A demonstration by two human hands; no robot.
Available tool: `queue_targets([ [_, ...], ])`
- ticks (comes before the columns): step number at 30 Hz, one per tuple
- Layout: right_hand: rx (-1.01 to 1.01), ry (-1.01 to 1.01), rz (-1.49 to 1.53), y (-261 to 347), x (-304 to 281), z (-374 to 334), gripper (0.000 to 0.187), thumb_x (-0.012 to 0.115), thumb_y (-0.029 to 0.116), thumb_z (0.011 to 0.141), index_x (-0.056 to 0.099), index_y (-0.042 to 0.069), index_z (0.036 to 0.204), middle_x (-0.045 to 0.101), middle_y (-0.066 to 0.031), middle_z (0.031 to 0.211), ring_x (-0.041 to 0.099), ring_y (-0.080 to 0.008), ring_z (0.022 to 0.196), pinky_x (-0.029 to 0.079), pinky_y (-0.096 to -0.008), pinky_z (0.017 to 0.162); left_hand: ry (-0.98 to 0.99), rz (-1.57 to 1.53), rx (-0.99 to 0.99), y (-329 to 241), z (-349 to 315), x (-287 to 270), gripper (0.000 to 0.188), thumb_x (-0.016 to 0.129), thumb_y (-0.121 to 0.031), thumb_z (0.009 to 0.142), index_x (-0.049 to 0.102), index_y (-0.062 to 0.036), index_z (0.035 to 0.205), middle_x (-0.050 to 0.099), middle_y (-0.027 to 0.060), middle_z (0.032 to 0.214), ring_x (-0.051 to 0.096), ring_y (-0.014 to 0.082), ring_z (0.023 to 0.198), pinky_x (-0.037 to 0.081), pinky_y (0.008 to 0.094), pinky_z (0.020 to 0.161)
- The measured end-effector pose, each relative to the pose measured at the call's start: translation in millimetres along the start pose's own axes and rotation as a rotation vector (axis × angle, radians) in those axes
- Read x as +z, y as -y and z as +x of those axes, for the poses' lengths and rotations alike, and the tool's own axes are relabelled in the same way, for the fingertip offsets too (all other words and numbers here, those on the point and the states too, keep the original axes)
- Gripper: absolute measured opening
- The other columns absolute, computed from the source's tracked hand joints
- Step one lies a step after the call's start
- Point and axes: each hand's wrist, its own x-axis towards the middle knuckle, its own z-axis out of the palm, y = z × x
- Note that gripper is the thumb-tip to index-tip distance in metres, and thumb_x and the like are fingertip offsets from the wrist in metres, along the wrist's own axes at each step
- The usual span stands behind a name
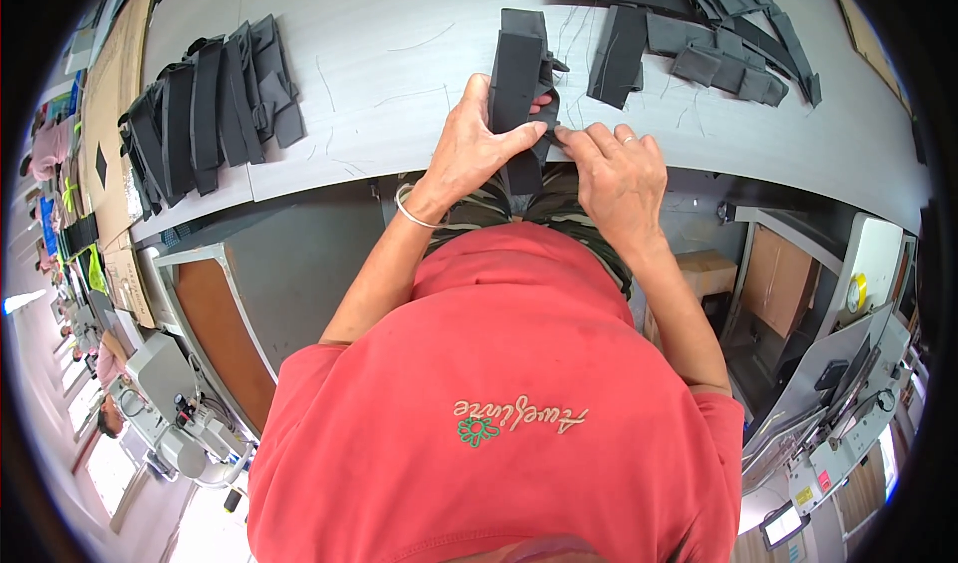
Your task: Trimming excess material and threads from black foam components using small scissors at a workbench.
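A dark grey folded fabric piece is held up at the table's front edge, its lower end hanging past the edge toward my lap. My left hand is closed round it, thumb on the near side and some fingertips showing behind its right side. At that right side, my right hand is closed in a pinch, thumb and forefinger together at the fabric's edge. Whatever small bit lies between those fingertips is too small to make out, though it seems to be the same fabric.
On the pale table a row of similar dark fabric pieces lies at the left. A looser pile of fabric pieces spreads at the far right. Loose threads are scattered about. Sewing machines stand behind on both sides.
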Motion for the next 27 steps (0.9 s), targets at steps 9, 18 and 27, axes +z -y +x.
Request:
queue_targets([
  [9,0.187,-0.122,-0.094,21.0,17.4,-20.5,0.016,0.067,0.015,0.079,0.071,0.016,0.094,0.057,0.0028,0.073,0.054,-0.0153,0.062,0.038,-0.0297,0.056,-0.001,0.02,-0.035,-1.3,-2.8,1.4,0.042,0.075,-0.014,0.079,0.046,0.0035,0.105,0.065,0.0155,0.107,0.062,0.0172,0.099,0.052,0.0295,0.085],
  [18,0.394,-0.186,0.164,23.6,25.4,-22.8,0.013,0.066,0.013,0.082,0.07,0.013,0.093,0.064,-0.0015,0.078,0.062,-0.0205,0.067,0.045,-0.0331,0.058,-0.013,-0.1,-0.06,-5.3,-5.5,5.1,0.039,0.072,-0.005,0.081,0.045,0.0031,0.108,0.063,0.018,0.111,0.06,0.0173,0.103,0.049,0.0286,0.089],
  [27,0.499,-0.064,0.568,12.7,-1.4,-13.1,0.014,0.064,0.015,0.084,0.067,0.012,0.098,0.067,-0.0058,0.085,0.066,-0.0243,0.074,0.049,-0.0334,0.061,0.044,-0.181,-0.122,-8.3,-4.4,-4.9,0.04,0.068,-0.006,0.083,0.043,0.0045,0.113,0.06,0.0208,0.117,0.058,0.0209,0.11,0.046,0.0322,0.096],
])
